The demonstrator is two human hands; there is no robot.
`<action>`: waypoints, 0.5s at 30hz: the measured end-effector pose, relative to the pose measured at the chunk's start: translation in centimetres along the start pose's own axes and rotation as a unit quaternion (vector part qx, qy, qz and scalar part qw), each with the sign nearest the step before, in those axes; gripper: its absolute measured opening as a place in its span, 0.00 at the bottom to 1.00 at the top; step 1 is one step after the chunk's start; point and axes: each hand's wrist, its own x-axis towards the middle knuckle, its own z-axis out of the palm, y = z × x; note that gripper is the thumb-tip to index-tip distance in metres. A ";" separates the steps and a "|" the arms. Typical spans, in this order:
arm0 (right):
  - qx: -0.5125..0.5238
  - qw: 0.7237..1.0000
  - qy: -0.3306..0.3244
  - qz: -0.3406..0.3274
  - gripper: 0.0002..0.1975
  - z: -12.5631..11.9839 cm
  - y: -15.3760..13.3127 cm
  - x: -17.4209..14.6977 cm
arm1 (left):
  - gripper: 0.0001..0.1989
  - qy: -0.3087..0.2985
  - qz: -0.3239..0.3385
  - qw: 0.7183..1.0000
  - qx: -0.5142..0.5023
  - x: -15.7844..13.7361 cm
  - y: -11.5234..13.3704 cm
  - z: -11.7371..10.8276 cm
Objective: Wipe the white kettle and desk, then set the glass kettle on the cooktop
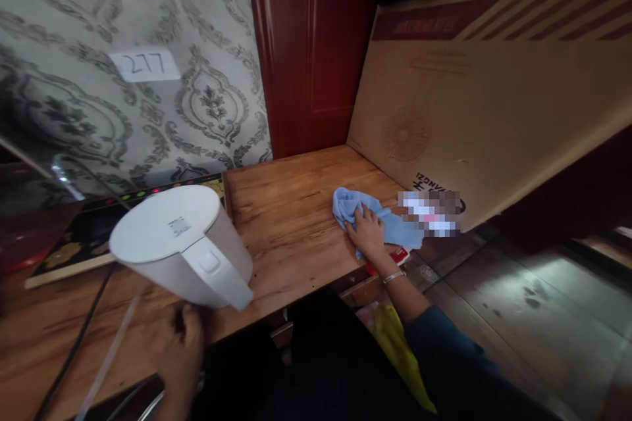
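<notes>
Big cardboard box point(494, 99) against a red door point(311, 46), patterned wallpaper point(99, 13) with a numbered label point(145, 65).

Handwritten "277" on white paper slip point(145, 65) stuck to patterned wallpaper point(74, 26). Upside-down printing on cardboard box point(474, 99), red band and black letters, not readable. Small label on white kettle point(180, 247) lid illegible.

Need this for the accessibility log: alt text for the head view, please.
A person's right hand presses a blue cloth flat on a wooden table while the left hand holds a white electric kettle by its handle, tilted above the table. A large cardboard box leans at the right, by patterned wallpaper and a red door.
</notes>
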 end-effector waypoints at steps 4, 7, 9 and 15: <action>0.043 0.991 -0.011 -0.127 0.26 1.1 -3.4 -3.7 | 0.15 0.016 0.018 0.999 0.032 -0.1 1.0 -0.4; 0.095 0.966 -0.031 -0.238 0.25 1.2 -6.0 -6.7 | 0.14 0.013 0.015 1.000 0.019 -0.4 1.4 -0.6; 0.127 0.945 -0.050 -0.296 0.26 1.1 -7.1 -8.1 | 0.13 0.011 0.011 1.000 0.009 -0.6 1.4 -0.7; 0.204 0.896 -0.078 -0.387 0.31 1.1 -6.4 -9.2 | 0.14 -0.005 -0.001 1.000 -0.018 -0.8 1.3 -0.7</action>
